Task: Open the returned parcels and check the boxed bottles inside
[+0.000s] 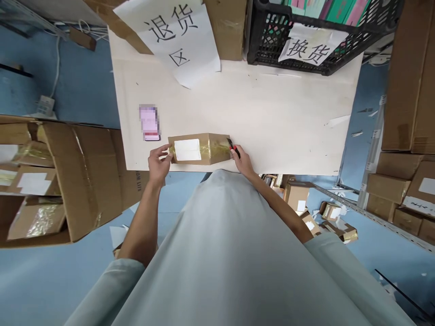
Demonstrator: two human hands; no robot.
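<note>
A small brown cardboard box (219, 156) lies at the table's near edge, with a white label (187, 150) and shiny tape on it. My left hand (159, 163) grips its left end, thumb and fingers at the edge. In my right hand (242, 159) is a black box cutter (234, 148), its tip at the taped right end of the box. Whether the blade is in the cardboard is too small to tell. A phone (150, 123) with a blurred screen lies beyond my left hand.
A black plastic crate (272, 43) with coloured packs and a paper sign (199, 40) over cardboard stand at the back of the white table (272, 108). A large open carton (98, 181) of parcels is at left. Boxes (387, 188) stack at right; more lie on the floor.
</note>
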